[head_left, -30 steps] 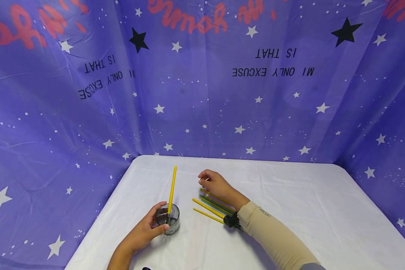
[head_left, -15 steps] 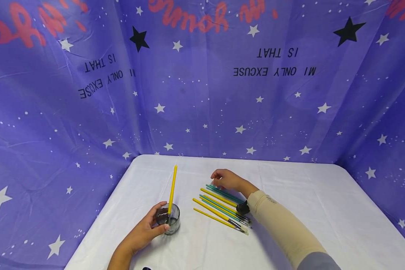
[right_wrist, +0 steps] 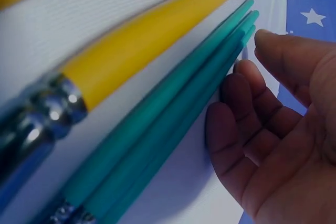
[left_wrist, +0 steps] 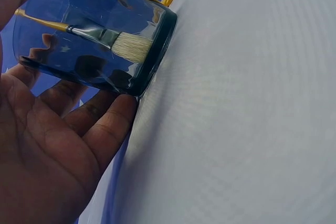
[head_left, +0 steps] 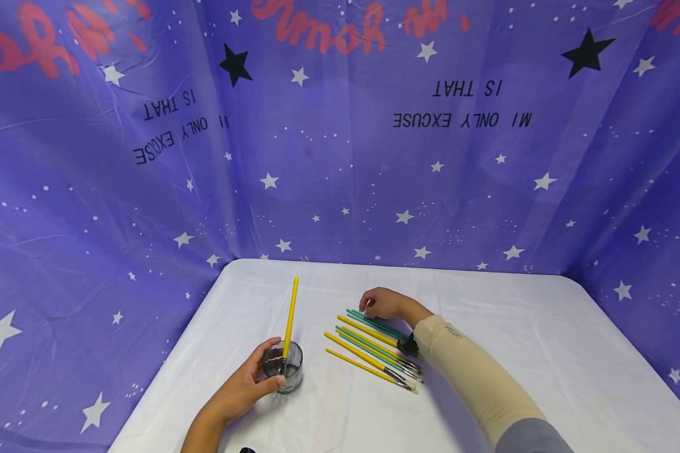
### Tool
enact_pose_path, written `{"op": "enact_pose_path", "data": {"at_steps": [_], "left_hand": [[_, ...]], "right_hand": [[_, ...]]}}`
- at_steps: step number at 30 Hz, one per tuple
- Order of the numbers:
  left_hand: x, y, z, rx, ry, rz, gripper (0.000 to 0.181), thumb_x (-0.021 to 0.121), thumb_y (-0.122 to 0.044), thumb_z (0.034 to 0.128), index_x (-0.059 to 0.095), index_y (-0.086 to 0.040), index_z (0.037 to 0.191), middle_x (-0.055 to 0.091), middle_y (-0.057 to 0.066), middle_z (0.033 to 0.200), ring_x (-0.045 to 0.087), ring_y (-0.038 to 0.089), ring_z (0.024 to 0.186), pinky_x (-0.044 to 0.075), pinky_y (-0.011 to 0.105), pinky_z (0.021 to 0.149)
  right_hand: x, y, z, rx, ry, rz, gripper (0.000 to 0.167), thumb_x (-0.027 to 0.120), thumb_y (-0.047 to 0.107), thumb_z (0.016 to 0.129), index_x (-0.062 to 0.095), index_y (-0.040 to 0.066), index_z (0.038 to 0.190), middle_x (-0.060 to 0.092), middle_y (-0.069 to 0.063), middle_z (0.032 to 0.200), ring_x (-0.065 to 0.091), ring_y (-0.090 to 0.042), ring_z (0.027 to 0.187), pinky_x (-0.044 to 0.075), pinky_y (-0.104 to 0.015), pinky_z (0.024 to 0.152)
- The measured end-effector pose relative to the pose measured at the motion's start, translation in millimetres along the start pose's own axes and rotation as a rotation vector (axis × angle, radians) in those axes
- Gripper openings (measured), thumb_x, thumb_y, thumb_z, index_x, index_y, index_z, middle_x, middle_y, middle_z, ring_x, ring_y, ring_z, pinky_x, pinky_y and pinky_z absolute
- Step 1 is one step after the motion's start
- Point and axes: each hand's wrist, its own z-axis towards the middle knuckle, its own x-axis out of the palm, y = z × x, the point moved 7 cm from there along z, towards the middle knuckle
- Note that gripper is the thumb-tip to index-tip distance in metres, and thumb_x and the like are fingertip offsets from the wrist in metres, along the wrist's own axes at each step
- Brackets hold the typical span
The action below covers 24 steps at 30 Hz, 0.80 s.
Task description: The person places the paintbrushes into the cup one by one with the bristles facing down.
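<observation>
My left hand (head_left: 240,387) grips a clear drinking glass (head_left: 294,376) standing on the table, thumb on the near side and fingers around the far side. One yellow-handled paintbrush (head_left: 290,318) leans in it, bristles down; the left wrist view shows its pale flat bristles (left_wrist: 132,47) near the glass bottom. To the right, my right hand (head_left: 386,303) is at the handle ends of several teal paintbrushes (right_wrist: 173,98), its fingers loosely bent. In the right wrist view the thumb and fingertips lie close beside these tips without closing around them; whether they touch I cannot tell.
Several yellow-handled paintbrushes (head_left: 359,355) and more teal ones lie in a loose row between the hands, handles pointing left. A white cloth covers the table (head_left: 487,327). Purple star-printed curtains (head_left: 340,157) rise behind and at the sides. A small dark object (head_left: 247,450) shows at the bottom edge.
My right hand has moved to the right across the row, uncovering the teal paintbrushes and the bristle ends, and lately shifted only slightly. The left hand, glass and leaning paintbrush stay in place.
</observation>
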Motion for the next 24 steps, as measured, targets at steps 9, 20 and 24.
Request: {"op": "enact_pose_path", "data": {"at_steps": [9, 20, 24], "left_hand": [[0.2, -2.9, -1.5, -0.006, 0.002, 0.013, 0.074, 0.066, -0.011, 0.0957, 0.021, -0.004, 0.155, 0.041, 0.026, 0.146, 0.042, 0.042, 0.132, 0.040, 0.021, 0.099], [-0.8, -4.2, -2.1, 0.012, -0.001, 0.022, 0.075, 0.066, -0.010, 0.0956, 0.021, -0.003, 0.155, 0.041, 0.028, 0.145, 0.045, 0.043, 0.130, 0.041, 0.021, 0.098], [0.3, -4.0, -1.5, 0.012, 0.007, 0.011, 0.074, 0.065, -0.009, 0.0958, 0.021, -0.003, 0.155, 0.041, 0.028, 0.145, 0.045, 0.043, 0.130, 0.041, 0.021, 0.098]], "right_hand": [[4.0, 0.1, 6.1, -0.022, -0.004, -0.100, 0.016, 0.064, -0.003, 0.089, 0.070, 0.006, 0.101, 0.060, -0.004, 0.091, 0.050, -0.017, 0.080, 0.044, -0.032, 0.074], [6.6, 4.2, 8.4, -0.036, -0.021, -0.199, 0.020, 0.059, -0.006, 0.089, 0.069, 0.008, 0.099, 0.061, -0.006, 0.094, 0.051, -0.018, 0.082, 0.045, -0.035, 0.078], [6.8, 3.2, 9.4, -0.017, -0.019, -0.203, 0.020, 0.059, -0.007, 0.089, 0.069, 0.008, 0.099, 0.061, -0.004, 0.093, 0.051, -0.017, 0.081, 0.046, -0.034, 0.077]]}}
